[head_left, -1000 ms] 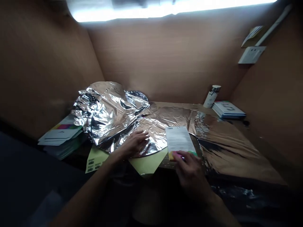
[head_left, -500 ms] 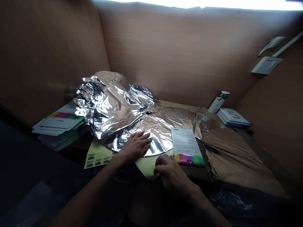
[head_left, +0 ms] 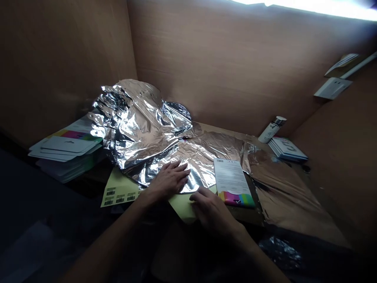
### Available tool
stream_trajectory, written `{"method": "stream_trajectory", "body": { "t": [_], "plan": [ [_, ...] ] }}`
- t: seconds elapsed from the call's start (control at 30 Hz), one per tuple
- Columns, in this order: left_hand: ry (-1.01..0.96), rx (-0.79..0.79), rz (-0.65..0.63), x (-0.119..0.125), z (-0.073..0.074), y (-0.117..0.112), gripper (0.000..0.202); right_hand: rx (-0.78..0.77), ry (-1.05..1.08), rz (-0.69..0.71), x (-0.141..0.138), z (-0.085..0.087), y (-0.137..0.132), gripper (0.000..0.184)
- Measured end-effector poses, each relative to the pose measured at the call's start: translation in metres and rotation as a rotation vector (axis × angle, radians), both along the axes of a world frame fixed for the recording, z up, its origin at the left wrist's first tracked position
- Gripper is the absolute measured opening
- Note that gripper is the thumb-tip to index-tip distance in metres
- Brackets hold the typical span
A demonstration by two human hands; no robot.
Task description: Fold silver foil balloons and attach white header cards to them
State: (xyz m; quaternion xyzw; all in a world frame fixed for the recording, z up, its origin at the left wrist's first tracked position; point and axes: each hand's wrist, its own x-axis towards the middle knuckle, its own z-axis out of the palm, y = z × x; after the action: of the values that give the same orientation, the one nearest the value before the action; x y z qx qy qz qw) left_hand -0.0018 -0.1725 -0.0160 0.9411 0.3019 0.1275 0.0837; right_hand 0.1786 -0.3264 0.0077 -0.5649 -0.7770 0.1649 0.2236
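Head view: left hand point(head_left: 170, 181), grip open and flat, holding nothing, pressing a crumpled silver foil sheet point(head_left: 138, 129) on the brown table point(head_left: 246, 214). Right hand point(head_left: 212, 210), grip loosely curled and empty, resting on a pale yellow paper sheet point(head_left: 181, 206). White rainbow-banded printed card point(head_left: 231, 181) just beside; foil remains creased, unsmoothed.

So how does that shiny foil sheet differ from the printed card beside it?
The foil sheet is large, crumpled and mirror-silver, heaped in folds; the printed card is much smaller, flat and matte white, with a rainbow band at one end. The left hand rests on the foil, not the card. Both lie on the desk.
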Motion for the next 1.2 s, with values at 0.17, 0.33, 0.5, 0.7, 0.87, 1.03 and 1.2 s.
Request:
{"method": "stream_trajectory", "body": {
  "t": [0.17, 0.33, 0.5, 0.7, 0.87, 1.03, 1.2],
  "plan": [
    [0.000, -0.015, 0.011, 0.000, 0.000, 0.001, 0.043, 0.011, 0.053, -0.014, -0.004, -0.004, 0.012, 0.014],
    [-0.023, -0.017, 0.007, -0.001, 0.000, 0.001, 0.042, -0.017, 0.364, -0.134, 0.018, 0.015, 0.006, 0.005],
    [-0.024, 0.028, 0.011, 0.001, -0.011, 0.011, 0.045, -0.248, 0.663, -0.366, 0.094, 0.042, -0.015, 0.015],
    [-0.042, 0.045, -0.015, 0.002, -0.016, 0.018, 0.050, -0.526, 0.565, -0.475, 0.143, 0.038, -0.018, 0.016],
    [-0.059, 0.029, -0.001, 0.002, -0.014, 0.018, 0.049, -0.556, 0.452, -0.454, 0.145, 0.027, -0.005, 0.010],
    [-0.039, 0.049, -0.008, 0.002, -0.019, 0.019, 0.049, -0.450, 0.253, -0.524, 0.140, 0.020, 0.001, 0.004],
    [-0.046, 0.085, -0.037, -0.001, -0.022, 0.024, 0.048, -0.148, -0.015, -0.716, 0.139, 0.020, -0.013, 0.019]
  ]
}}
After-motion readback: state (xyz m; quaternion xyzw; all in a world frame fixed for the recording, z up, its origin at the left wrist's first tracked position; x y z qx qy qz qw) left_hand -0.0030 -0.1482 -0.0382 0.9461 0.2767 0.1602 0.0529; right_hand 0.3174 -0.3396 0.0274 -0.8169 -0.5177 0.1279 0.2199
